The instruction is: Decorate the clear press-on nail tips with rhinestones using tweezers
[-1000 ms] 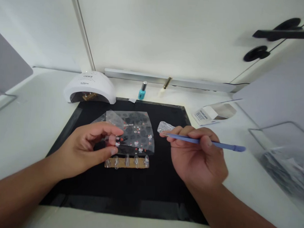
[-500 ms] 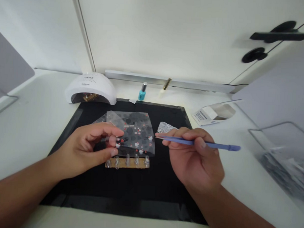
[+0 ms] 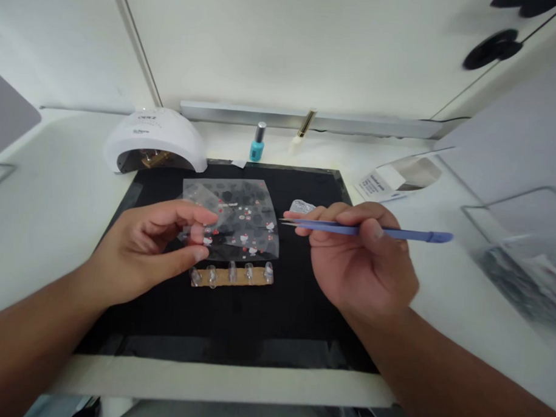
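My left hand (image 3: 156, 244) holds a clear sticker sheet (image 3: 248, 201) by its left side. The thumb lies at the sheet's lower left and some fingers show behind the film. Small red and white cartoon figures are printed on it. My right hand (image 3: 365, 260) grips blue-purple tweezers (image 3: 332, 226), whose thin tips point left, close to the sheet's right edge. Whether the tips hold anything is too small to tell. Just below the sheet lies a brown strip (image 3: 223, 278) bearing several clear nail tips (image 3: 232, 271).
A black mat (image 3: 256, 320) covers the white table. Behind stand a white nail lamp (image 3: 171, 129) with another strip inside, a turquoise polish bottle (image 3: 257, 148) and a gold-capped bottle (image 3: 304, 125). An opened white box (image 3: 374, 184) and a clear bin (image 3: 526, 284) are at right. A foil packet (image 3: 300, 206) lies behind my right hand.
The view has tilted down, so everything sits higher in the picture and the table's front edge shows. Both hands keep their hold, and the tweezers stay beside the sheet.
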A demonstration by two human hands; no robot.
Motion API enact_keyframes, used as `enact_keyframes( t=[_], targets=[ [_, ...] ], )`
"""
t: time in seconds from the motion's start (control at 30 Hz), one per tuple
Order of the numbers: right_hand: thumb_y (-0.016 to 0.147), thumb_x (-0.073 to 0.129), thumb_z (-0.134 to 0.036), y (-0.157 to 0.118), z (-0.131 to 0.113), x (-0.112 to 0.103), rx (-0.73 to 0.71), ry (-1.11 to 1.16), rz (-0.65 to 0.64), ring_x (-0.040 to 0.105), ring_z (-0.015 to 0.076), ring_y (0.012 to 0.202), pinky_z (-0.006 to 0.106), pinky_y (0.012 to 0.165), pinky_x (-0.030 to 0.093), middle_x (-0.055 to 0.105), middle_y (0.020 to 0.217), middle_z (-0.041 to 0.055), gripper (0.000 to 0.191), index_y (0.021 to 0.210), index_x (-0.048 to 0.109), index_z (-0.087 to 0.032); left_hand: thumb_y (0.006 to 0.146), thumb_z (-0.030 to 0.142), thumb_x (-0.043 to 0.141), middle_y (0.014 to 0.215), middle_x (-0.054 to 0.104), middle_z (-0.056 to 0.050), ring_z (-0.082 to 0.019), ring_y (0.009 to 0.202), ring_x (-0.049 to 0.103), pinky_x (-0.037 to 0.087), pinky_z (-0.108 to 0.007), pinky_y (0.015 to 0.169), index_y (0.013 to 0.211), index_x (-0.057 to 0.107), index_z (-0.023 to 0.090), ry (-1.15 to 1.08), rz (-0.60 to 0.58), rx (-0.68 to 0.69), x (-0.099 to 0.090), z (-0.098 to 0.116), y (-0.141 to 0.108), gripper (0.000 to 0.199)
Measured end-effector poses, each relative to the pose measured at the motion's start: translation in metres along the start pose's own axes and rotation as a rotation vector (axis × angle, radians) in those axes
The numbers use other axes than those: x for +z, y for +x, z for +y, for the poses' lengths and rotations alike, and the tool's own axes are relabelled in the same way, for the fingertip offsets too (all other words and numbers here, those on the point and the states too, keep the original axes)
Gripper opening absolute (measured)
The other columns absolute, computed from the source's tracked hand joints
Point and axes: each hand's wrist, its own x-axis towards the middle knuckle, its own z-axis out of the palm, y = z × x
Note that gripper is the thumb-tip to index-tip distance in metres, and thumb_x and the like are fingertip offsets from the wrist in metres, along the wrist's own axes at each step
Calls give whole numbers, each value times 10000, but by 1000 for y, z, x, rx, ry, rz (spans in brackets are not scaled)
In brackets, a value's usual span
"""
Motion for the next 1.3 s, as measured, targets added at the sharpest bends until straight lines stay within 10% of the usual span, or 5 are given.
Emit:
enact_keyframes(
  t=[1.3],
  targets=[
    [921,628,-342,-5,-1,2,117,36,-216,712,214,769,417,741,603,708,729,14,159,903,765,-263,768,92,713,750,647,1,-86,641,569,494,-148,575,975,764,269,-194,-114,-38,-7,0,4,277]
  ],
)
